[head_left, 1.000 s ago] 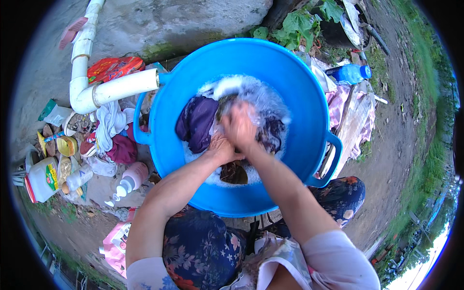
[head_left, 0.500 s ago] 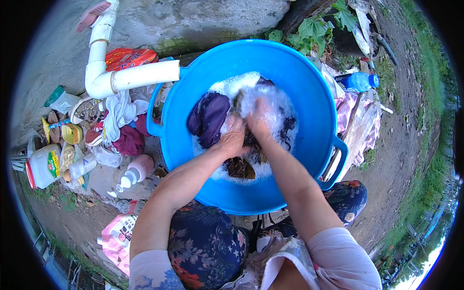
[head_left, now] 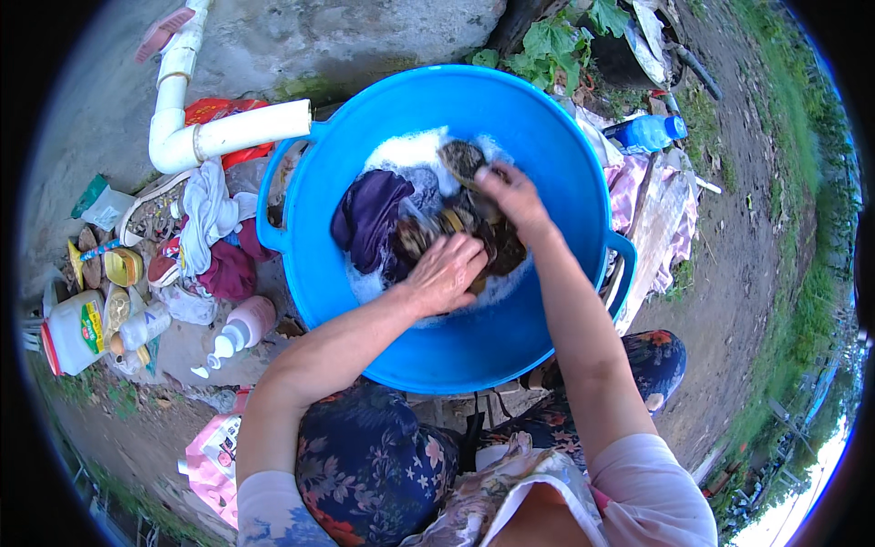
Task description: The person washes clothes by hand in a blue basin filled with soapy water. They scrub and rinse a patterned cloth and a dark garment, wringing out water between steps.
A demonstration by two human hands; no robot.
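Note:
A big blue plastic tub (head_left: 547,118) with handles sits on the ground in front of me, holding soapy water and foam. Inside lie a purple garment (head_left: 369,214) at the left and a dark patterned cloth (head_left: 465,219) in the middle. My left hand (head_left: 447,271) presses down on the near part of the patterned cloth. My right hand (head_left: 512,196) grips the far part of the same cloth, with one end of it sticking up above the foam.
A white plastic pipe (head_left: 205,137) runs along the concrete wall at the left. Below it lie a pile of clothes (head_left: 214,237), a pink bottle (head_left: 241,326), a white jug (head_left: 73,333) and small containers. A blue water bottle (head_left: 649,132) and pinkish cloth (head_left: 656,214) lie right of the tub.
Both hands have moved farther apart along the patterned cloth; the right hand pushed away toward the tub's far side and lifted an end out of the foam.

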